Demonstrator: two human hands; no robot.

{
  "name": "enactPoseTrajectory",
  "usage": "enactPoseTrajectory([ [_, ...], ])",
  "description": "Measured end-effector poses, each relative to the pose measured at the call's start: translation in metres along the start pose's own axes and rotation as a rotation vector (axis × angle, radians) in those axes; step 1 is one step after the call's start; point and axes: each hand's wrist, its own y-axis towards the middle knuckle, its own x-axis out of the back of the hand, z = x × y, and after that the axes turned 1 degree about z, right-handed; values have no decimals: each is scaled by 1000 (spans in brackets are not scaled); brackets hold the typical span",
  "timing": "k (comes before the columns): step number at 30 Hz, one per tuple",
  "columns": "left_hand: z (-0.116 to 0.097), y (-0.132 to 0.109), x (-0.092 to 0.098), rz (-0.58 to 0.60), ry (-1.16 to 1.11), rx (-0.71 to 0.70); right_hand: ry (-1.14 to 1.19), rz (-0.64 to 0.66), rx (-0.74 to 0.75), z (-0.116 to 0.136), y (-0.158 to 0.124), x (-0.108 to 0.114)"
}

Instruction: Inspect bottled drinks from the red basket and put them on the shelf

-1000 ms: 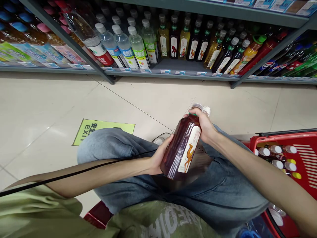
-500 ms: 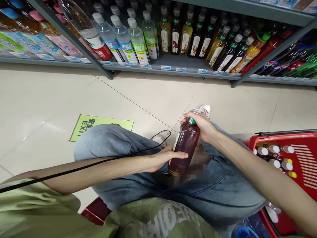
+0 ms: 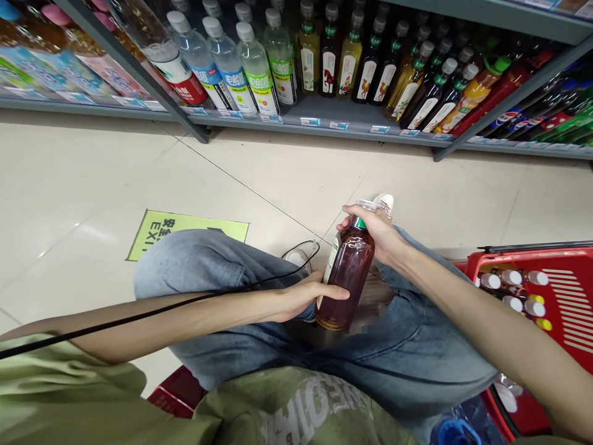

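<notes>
Between my knees I hold a clear bottle of dark reddish-brown drink (image 3: pixel 348 266), tilted, with a whitish cap, a green neck band and a pale label facing left. My left hand (image 3: pixel 309 295) wraps round its lower part, thumb across the front. At the neck, my right hand (image 3: pixel 373 225) grips just below the cap, with its fingers curled round the far side. Both hands touch only this bottle. Most of its label is turned away.
Ahead stands a shelf (image 3: pixel 324 120) of drinks, including electrolyte water bottles (image 3: pixel 222 68) and dark bottles with white labels (image 3: pixel 365 71). A red basket (image 3: pixel 569 272) with capped bottles is at my right. A black cord (image 3: pixel 185 301) crosses my left arm; a yellow-green exit sign (image 3: pixel 222 227) marks the floor.
The view has shifted very slightly. Both hands keep the same hold on the bottle, which has barely turned so that a little more of its label shows.
</notes>
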Motion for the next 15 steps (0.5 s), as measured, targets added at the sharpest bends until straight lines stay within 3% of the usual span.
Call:
enactPoseTrajectory([
  [8,0,-1,1,73,-45,-8,55,58,-18,7,-1,4],
  [15,-1,-7,-1,233,-7,12,96,403,0,9,-11,4],
])
